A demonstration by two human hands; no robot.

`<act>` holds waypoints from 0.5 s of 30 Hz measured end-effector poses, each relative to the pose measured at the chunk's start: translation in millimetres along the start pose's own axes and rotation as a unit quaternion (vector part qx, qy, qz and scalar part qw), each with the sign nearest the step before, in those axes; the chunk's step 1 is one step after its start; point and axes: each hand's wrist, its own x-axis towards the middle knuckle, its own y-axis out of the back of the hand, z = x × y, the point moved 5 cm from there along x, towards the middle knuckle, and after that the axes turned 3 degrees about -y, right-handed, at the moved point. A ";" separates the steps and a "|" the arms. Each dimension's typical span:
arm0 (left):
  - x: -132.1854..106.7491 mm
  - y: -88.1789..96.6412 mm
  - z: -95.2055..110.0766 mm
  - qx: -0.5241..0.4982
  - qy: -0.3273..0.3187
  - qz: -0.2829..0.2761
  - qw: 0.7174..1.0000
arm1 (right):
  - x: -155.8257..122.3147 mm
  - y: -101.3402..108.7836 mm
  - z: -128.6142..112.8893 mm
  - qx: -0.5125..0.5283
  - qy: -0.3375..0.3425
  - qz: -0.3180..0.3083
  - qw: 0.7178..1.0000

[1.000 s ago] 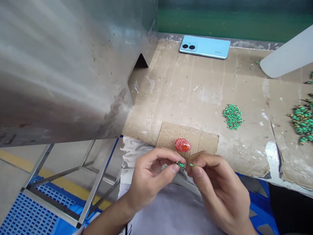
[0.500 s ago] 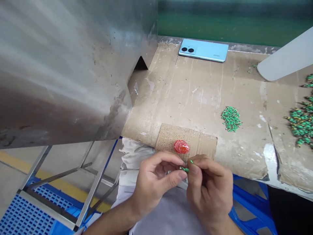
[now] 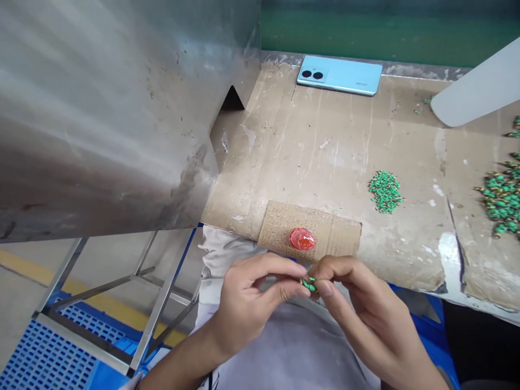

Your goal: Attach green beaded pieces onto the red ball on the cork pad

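— What have I got in my fingers?

— A small green plastic piece [image 3: 309,284], low in the middle of the frame, just below the table edge. Your left hand [image 3: 247,309] pinches one end between thumb and forefinger, with the other fingers loosely curled. Your right hand [image 3: 365,314] closes thumb and forefinger on the other end. Both pinches are tight, and the fingertips of the two hands nearly meet.

— Any containers?

— One, a blue perforated plastic crate [image 3: 36,357] in the lower left corner, under the grey steel frame legs [image 3: 158,303]. Only its grid shows, so I cannot tell what it holds. The big dull sheet-metal housing [image 3: 114,108] fills the upper left, and its inside is hidden from you.

— And round about?

— Just above your fingertips a glossy red oval blob [image 3: 302,239] sits on a small perforated cardboard strip [image 3: 341,238]. The strip lies at the near edge of the cardboard-covered table [image 3: 325,146]. Right of centre is a small heap of green pieces [image 3: 385,190], and a larger green-and-brass heap [image 3: 501,197] sits at the right edge, well apart from it. A light blue phone [image 3: 339,75] lies face down at top centre. A flat white blade [image 3: 475,92] juts in at upper right. The housing's corner overhangs the table's left end.
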 end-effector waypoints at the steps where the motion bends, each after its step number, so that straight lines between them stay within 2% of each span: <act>1: 0.3 0.4 0.7 0.016 -0.013 -0.005 1.000 | 0.7 1.4 -1.0 -0.003 0.002 -0.004 1.000; 8: 2.7 -0.7 5.0 0.043 -0.114 -0.043 0.992 | -0.2 3.9 -2.2 0.004 -0.026 -0.058 0.998; 15: 4.2 -3.0 5.5 0.029 -0.122 -0.076 0.989 | -0.9 4.4 2.3 0.030 -0.046 -0.077 0.996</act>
